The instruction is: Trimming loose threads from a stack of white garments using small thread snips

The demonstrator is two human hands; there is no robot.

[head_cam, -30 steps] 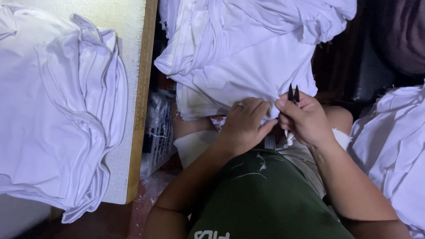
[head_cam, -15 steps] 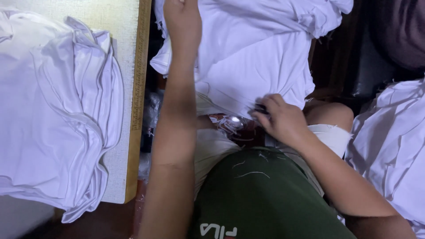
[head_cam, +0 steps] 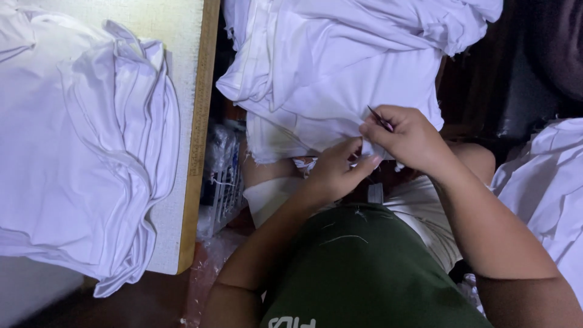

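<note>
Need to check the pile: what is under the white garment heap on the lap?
Under the white garment heap, both hands pinch its lower hem; a knee shows below. Anything deeper is covered.

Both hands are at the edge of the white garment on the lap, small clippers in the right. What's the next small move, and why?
Probably bring the thread clippers in the right hand down to the hem that the left hand pinches. The white garment shows a frayed lower edge there, and the tips point up and away from it.

white garments (head_cam: 340, 79), dark snips (head_cam: 379, 118), green shirt (head_cam: 364, 273), pale yellow tabletop (head_cam: 182, 54)
</note>
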